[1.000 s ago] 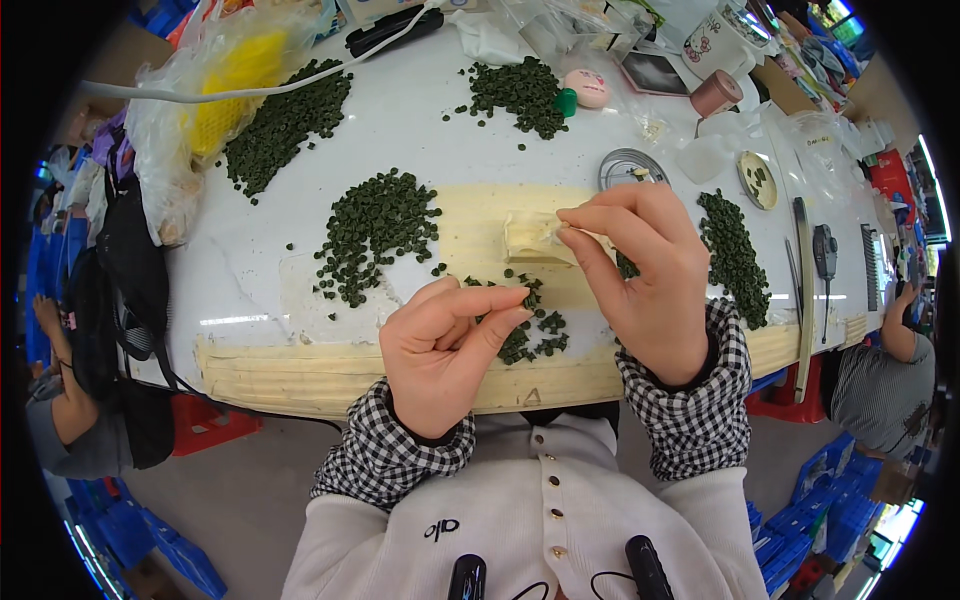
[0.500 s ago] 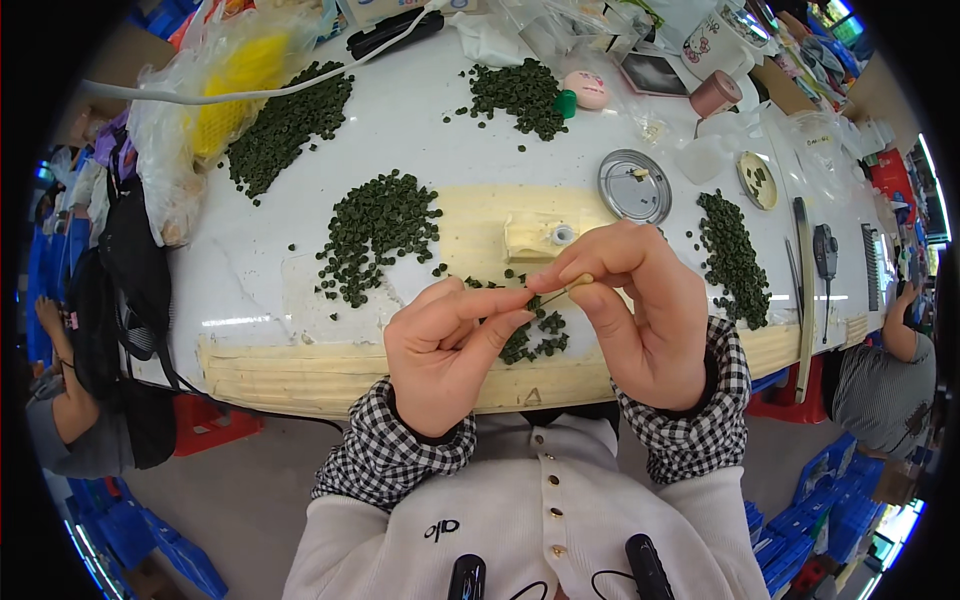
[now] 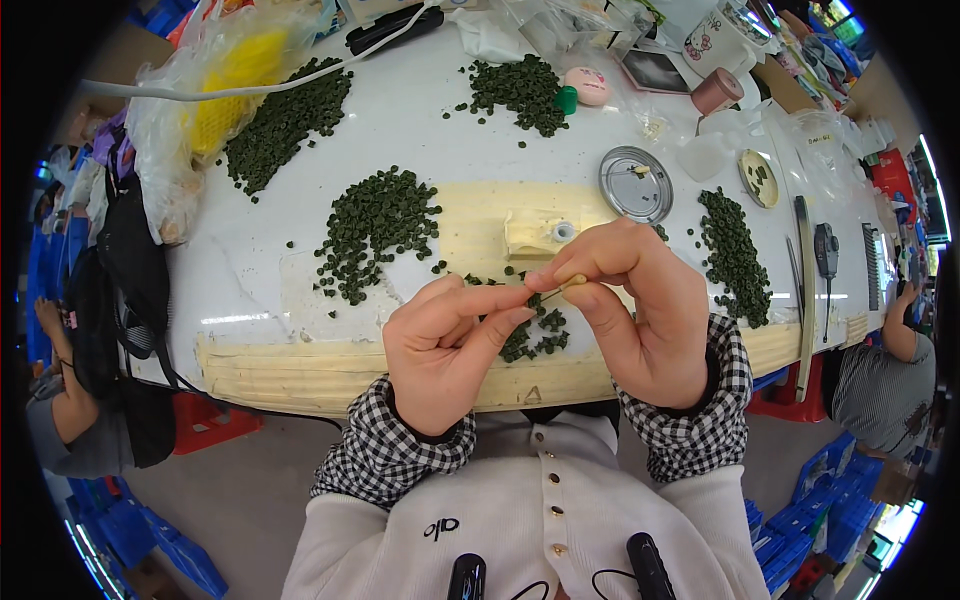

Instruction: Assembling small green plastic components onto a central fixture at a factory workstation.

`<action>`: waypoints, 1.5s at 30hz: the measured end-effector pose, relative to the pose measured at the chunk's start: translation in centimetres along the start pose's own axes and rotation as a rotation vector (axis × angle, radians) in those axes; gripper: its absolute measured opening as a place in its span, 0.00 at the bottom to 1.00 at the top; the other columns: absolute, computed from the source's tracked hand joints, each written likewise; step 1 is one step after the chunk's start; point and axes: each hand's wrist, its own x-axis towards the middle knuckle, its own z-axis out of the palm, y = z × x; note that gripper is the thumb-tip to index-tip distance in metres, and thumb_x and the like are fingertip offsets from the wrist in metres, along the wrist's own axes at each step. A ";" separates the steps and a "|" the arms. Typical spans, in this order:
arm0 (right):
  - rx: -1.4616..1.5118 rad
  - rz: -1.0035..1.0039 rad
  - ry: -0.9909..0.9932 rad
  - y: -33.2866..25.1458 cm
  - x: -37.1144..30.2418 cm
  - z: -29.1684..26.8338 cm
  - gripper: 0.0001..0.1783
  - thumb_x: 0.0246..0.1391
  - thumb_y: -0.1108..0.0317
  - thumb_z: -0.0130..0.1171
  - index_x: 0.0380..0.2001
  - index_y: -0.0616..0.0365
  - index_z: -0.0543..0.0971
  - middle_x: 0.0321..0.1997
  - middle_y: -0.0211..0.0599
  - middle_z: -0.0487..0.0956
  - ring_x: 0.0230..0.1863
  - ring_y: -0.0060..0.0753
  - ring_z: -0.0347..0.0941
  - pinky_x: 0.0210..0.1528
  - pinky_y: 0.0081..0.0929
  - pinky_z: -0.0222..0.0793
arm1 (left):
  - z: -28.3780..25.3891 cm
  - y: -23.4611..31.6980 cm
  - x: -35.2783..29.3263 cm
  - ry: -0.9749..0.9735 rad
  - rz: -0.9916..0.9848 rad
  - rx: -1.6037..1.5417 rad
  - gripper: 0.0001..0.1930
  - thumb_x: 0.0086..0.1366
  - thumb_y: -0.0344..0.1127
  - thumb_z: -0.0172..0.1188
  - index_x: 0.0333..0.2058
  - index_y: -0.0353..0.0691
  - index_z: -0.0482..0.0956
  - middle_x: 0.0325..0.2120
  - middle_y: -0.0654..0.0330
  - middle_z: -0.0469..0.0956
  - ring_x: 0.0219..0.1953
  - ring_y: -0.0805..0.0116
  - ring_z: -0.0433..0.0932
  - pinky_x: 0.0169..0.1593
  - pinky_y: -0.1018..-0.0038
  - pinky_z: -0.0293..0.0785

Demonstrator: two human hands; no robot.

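Over the table's near edge, both my hands meet at the fingertips. My right hand (image 3: 648, 325) is closed in a pinch on a thin needle-like tool (image 3: 561, 290) with a yellowish knob at its end. The tool points toward my left hand (image 3: 435, 345), whose thumb and forefinger are pinched at its tip. Whatever sits between those left fingertips is too small to make out. Below and behind the fingers lies a small scatter of dark green pieces (image 3: 550, 344). A larger heap of such pieces (image 3: 378, 225) spreads to the left of my hands.
Beyond my hands stand a tape-wrapped block (image 3: 532, 235) and a round metal lid (image 3: 636, 186). More green heaps lie at the far left (image 3: 285, 130), far middle (image 3: 520, 92) and right (image 3: 735, 260). A white cable (image 3: 230, 96) crosses the far left. Tweezers (image 3: 796, 270) lie at right.
Hardly anything differs. My right hand's raised knuckles have shifted slightly left, while both pinches stay in the same place.
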 end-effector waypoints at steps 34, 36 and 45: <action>-0.077 0.186 -0.002 -1.3 -2.9 0.8 0.19 0.49 0.80 0.59 0.46 0.64 0.78 0.34 0.40 0.75 0.31 0.34 0.69 0.33 0.24 0.66 | 0.0 -0.5 -0.1 0.065 0.028 -0.058 0.10 0.55 0.22 0.65 0.37 0.36 0.83 0.15 0.72 0.60 0.18 0.85 0.55 0.22 0.84 0.51; -0.026 0.192 0.010 -1.2 -3.3 1.3 0.19 0.49 0.80 0.58 0.47 0.64 0.77 0.34 0.41 0.75 0.32 0.34 0.70 0.33 0.24 0.67 | 0.0 -0.5 -0.1 0.062 0.033 -0.055 0.10 0.55 0.22 0.65 0.37 0.36 0.83 0.15 0.72 0.60 0.18 0.84 0.55 0.22 0.84 0.51; 0.110 0.243 -0.019 -0.5 -4.0 1.4 0.18 0.52 0.80 0.56 0.48 0.64 0.77 0.37 0.41 0.76 0.33 0.31 0.72 0.35 0.21 0.69 | 0.0 -0.2 -0.1 0.036 0.019 -0.036 0.10 0.55 0.22 0.64 0.37 0.37 0.83 0.16 0.71 0.61 0.18 0.84 0.56 0.22 0.83 0.50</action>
